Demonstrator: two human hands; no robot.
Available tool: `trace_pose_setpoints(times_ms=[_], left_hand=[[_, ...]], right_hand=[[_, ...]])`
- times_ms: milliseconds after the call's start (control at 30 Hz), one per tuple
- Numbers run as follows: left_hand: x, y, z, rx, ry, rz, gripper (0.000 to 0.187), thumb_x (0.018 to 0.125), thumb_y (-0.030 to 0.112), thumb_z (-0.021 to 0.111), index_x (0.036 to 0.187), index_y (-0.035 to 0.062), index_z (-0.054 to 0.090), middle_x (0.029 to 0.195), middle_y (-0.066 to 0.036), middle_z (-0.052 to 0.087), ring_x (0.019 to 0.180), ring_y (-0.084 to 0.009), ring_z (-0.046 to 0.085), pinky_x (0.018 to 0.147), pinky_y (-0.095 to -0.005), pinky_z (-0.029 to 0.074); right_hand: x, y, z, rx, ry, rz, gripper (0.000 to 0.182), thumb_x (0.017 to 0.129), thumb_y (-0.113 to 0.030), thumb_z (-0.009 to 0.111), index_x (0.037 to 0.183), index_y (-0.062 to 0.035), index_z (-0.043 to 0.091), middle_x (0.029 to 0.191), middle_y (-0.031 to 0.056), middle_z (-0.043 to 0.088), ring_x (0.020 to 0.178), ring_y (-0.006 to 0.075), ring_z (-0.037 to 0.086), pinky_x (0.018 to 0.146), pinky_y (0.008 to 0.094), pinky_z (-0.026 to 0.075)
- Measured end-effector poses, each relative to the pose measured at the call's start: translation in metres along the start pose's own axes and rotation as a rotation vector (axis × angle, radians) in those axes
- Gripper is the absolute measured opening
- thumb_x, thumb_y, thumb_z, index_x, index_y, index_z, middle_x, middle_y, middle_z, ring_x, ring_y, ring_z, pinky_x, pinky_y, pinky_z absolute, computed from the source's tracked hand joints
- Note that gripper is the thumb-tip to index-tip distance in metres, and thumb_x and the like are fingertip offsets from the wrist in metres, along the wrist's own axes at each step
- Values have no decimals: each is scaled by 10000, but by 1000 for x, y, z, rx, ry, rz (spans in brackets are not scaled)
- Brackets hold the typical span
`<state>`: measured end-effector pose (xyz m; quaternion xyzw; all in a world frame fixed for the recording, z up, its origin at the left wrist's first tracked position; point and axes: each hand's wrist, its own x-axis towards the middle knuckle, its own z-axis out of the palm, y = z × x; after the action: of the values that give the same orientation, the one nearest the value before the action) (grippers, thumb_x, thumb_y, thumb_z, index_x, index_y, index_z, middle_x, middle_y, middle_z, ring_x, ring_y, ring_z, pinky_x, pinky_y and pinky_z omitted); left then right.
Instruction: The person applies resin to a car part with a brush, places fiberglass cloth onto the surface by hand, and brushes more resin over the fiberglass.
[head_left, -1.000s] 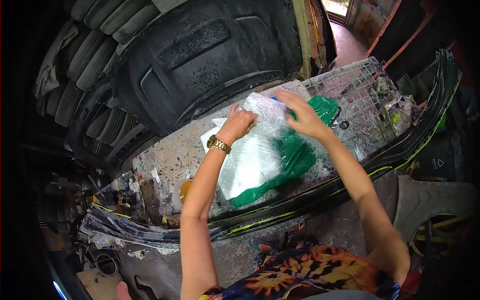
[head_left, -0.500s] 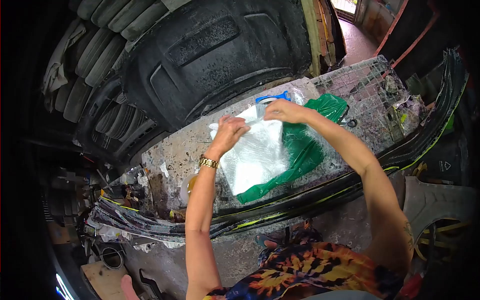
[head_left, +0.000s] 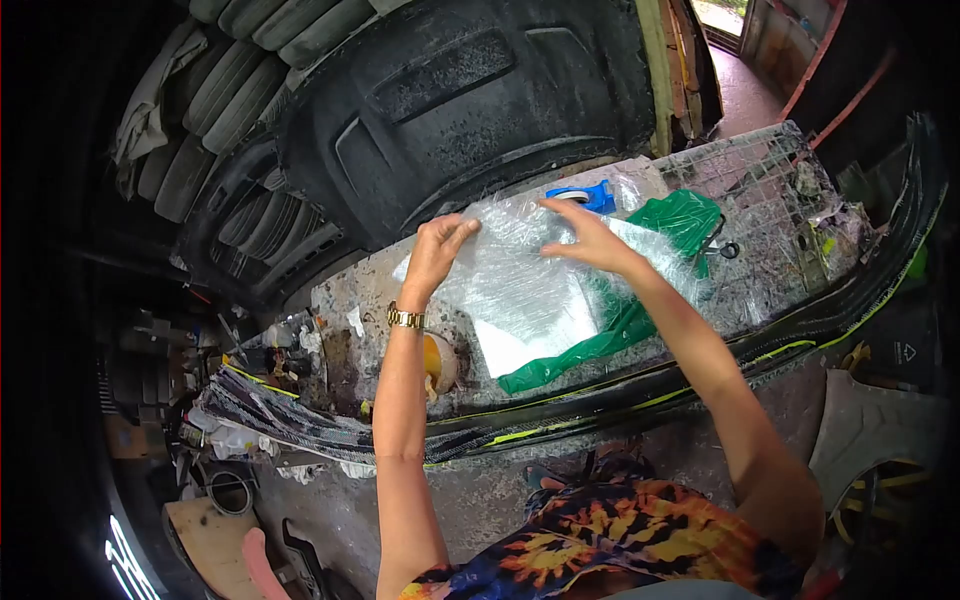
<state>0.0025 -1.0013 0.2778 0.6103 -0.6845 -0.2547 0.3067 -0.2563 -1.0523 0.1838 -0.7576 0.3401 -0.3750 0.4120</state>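
Note:
A piece of whitish, see-through fibreglass mat [head_left: 530, 280] is partly raised over the worktable, loose strands along its edges. My left hand [head_left: 440, 250], with a gold watch at the wrist, pinches its upper left corner between thumb and fingers. My right hand [head_left: 590, 242] is at the mat's upper right side, thumb and fingers spread apart, fingertips overlapping the mat's edge in this view. Beneath the mat lie a white sheet [head_left: 508, 350] and a crumpled green plastic bag [head_left: 572, 362].
A blue tape dispenser [head_left: 598, 196] sits behind my right hand, a black ring-handled tool [head_left: 728, 250] to the right. A tub with yellow contents [head_left: 436, 362] stands beside my left forearm. A long black part [head_left: 620, 400] runs along the table's front; a black car hood [head_left: 450, 110] leans behind.
The fibreglass mat has been lifted and shifted at its upper left with my left hand. My right hand's fingers have spread from a pinch. The view has shifted slightly.

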Motion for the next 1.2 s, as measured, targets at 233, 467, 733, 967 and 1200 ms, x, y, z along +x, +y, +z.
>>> trace_pose_setpoints(times_ms=[233,467,733,967,1200], left_hand=[[16,3,-25,-219,279,-137,395,955,339,533,836,-27,625,670,-25,604,620,-82,474,561,-276,399],[-16,-41,62,476,356,-202,351,961,245,460,1147,-25,586,899,-226,651,808,-328,651,755,-441,508],[-59,-67,102,939,124,22,330,953,313,466,813,51,609,858,-113,636,816,-290,620,784,-478,441],[-62,-103,100,-106,159,-117,376,891,389,598,896,15,632,913,-88,657,823,-206,608,738,-389,451],[-51,-49,89,-276,-214,-345,422,883,414,633,630,86,547,559,57,453,512,-57,337,467,-264,306]], right_hand=[[33,-15,-2,42,-384,142,360,825,-309,697,990,9,664,833,146,676,800,222,619,753,347,468],[34,31,-21,-299,-731,257,387,811,-263,690,1092,-4,628,1036,164,633,951,253,592,838,351,459],[25,2,52,-243,-205,-289,453,802,-189,667,1206,-17,555,1240,167,548,1162,331,508,959,413,429],[50,0,48,-21,-630,50,303,824,-227,674,989,22,622,862,159,653,814,224,604,768,363,458],[51,-48,27,-337,-533,34,312,882,-327,599,917,-24,667,745,208,633,719,349,615,676,425,469]])
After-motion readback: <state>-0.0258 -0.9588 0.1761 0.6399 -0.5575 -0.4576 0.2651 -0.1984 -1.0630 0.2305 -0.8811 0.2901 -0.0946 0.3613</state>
